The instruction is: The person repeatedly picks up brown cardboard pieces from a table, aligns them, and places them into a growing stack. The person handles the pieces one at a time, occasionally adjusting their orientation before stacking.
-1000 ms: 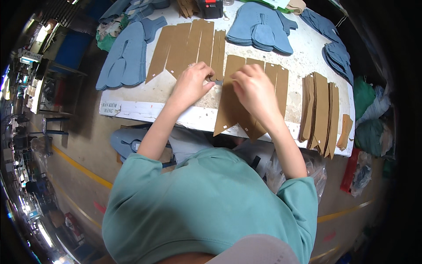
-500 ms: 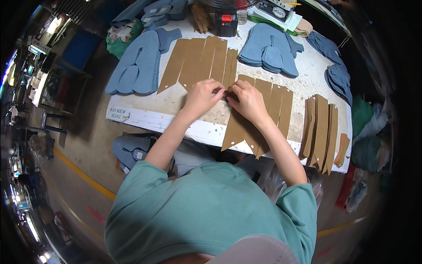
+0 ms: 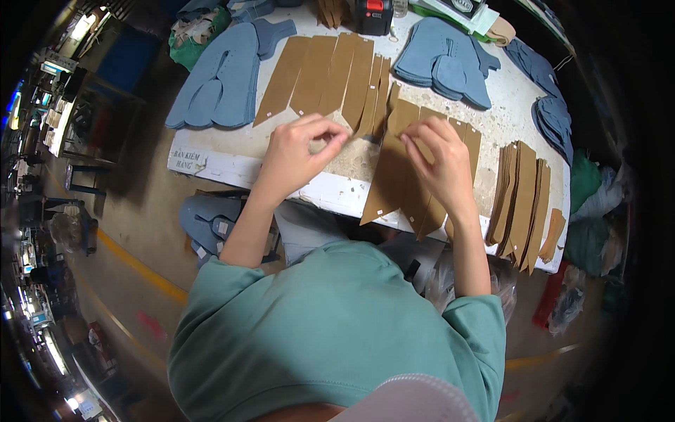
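Nearest the camera, the person's teal shirt [image 3: 337, 330] is filling the lower middle of the head view, and both bare forearms are reaching up from it to the white worktable [image 3: 330, 191].

The left hand [image 3: 299, 151] is hovering above the table's near edge with thumb and forefinger pinched together; whether something small is caught between them cannot be told. The right hand [image 3: 439, 165] is resting on a fanned stack of tan cut pieces [image 3: 394, 183], its fingers closed on the upper part of the top piece while the stack's pointed ends are overhanging the near edge of the table.

The work in hand looks like going through the tan pieces one at a time, with the top one now being separated or checked. The next move would seem to call for the left hand coming across to that piece and lifting it without dragging its neighbours off the edge.

To the right, a second tan stack [image 3: 520, 200] is lying apart. Just beyond the left hand, a row of tan strips [image 3: 330, 77] is spread out flat. Farther back, blue shoe-upper pieces [image 3: 225, 77] are lying at the left and another blue pile [image 3: 446, 63] at the right, with a red and black device [image 3: 373, 14] standing at the far edge.
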{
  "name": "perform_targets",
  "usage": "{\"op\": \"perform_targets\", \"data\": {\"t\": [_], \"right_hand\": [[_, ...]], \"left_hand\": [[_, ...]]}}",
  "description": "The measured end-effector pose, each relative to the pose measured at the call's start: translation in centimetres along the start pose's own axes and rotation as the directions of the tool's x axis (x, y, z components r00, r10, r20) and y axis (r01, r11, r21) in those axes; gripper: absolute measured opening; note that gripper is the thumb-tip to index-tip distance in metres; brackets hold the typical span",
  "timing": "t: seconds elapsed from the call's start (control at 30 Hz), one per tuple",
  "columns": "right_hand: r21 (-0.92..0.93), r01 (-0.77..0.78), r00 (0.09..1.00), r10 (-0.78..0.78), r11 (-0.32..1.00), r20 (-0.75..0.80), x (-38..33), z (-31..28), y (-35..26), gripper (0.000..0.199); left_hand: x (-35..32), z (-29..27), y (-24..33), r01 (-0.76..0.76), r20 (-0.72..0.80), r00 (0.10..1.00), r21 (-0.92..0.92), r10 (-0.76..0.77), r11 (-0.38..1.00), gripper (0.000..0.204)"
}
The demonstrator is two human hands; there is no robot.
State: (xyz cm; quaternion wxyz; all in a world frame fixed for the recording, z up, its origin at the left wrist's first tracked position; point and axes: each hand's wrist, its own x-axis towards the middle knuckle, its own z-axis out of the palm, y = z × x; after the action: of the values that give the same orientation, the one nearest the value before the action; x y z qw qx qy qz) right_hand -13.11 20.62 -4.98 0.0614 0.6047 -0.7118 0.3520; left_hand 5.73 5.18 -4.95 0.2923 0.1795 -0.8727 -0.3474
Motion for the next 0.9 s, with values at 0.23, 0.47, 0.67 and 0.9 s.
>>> {"op": "perform_targets", "data": {"t": [0.23,0.47,0.67,0.9], "right_hand": [[0.200,-0.131,0.921,0.045,0.971,0.387,-5.3,0.5,-3.9,0.008],[0.151,-0.102,0.942,0.047,0.983,0.333,-3.7,-0.2,-1.2,0.011],[0.012,-0.244,0.926,0.229,0.970,0.299,2.7,2.6,4.5,0.020],[0.057,-0.352,0.898,0.319,0.934,0.303,3.1,6.6,7.0,0.027]], "left_hand": [[-4.3,0.7,1.6,0.154,0.413,0.899,0.018,-0.147,0.988,0.010],[-1.6,0.8,0.0,0.150,0.413,0.890,0.138,-0.194,0.979,0.016],[7.5,3.3,-3.6,0.000,0.336,0.939,0.221,-0.076,0.975,0.018],[9.3,5.8,-7.4,0.051,0.427,0.892,0.229,-0.148,0.972,0.031]]}}
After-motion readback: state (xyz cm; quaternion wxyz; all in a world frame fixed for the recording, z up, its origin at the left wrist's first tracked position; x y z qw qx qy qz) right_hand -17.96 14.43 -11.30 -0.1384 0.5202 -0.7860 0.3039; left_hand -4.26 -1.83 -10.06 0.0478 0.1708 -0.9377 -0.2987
